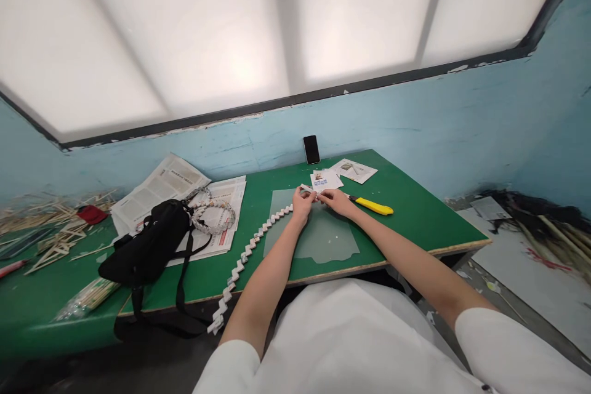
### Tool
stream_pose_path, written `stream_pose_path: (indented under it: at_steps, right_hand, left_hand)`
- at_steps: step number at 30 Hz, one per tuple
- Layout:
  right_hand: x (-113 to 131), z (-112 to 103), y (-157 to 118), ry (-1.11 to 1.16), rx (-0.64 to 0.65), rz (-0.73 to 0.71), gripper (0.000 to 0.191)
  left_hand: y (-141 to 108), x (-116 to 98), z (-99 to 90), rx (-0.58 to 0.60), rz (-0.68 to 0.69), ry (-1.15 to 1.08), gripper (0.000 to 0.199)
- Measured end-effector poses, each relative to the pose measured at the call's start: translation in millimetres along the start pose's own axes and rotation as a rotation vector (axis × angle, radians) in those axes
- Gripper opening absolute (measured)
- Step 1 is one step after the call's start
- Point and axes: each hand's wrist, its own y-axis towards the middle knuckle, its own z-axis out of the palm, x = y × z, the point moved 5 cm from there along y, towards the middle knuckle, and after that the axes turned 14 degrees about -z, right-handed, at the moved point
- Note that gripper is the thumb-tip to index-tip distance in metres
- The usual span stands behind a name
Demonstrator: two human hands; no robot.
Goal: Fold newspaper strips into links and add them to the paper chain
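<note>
Paper chain [250, 245], folded in white zigzag links, hangs over the edge of the bench [415, 215] left of the translucent sheet [325, 237] and runs up across it to the person's left hand [303, 203]. That hand's grip is pinched together on the chain's end, above the sheet's far part. Next, the right hand [337, 201] bends its fingers in to meet the left; from here I can't tell how tightly its grip closes or on what. Cards [325, 180] lie just behind the sheet, and a yellow-handled tool [375, 206] to its right
</note>
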Motion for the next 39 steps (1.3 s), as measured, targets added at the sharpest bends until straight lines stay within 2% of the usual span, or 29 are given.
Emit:
stream_pose_path:
  at_steps: [8,19,26,32,39]
  right_hand:
    - [-0.5,-1.7,0.0,0.079,-0.076,0.042,0.051]
    - [2.1,-2.5,0.0,0.085,-0.078,0.028,0.051]
    - [3.4,-1.3,-0.7,0.142,-0.077,0.035,0.05]
    - [3.3,-1.3,-0.6,0.069,-0.064,0.018,0.051]
    - [2.1,0.3,0.5,0.028,-0.042,0.013,0.056]
  left_hand:
    - [3.0,3.7,2.0,0.027,-0.03,-0.127,0.062]
    - [0.6,2.2,4.3,0.015,-0.017,-0.08,0.059]
    - [1.3,3.0,3.2,0.026,-0.015,-0.134,0.061]
    - [2.2,5.1,2.8,-0.002,-0.074,-0.174,0.059]
    - [1.6,5.4,2.2,-0.031,-0.07,-0.164,0.058]
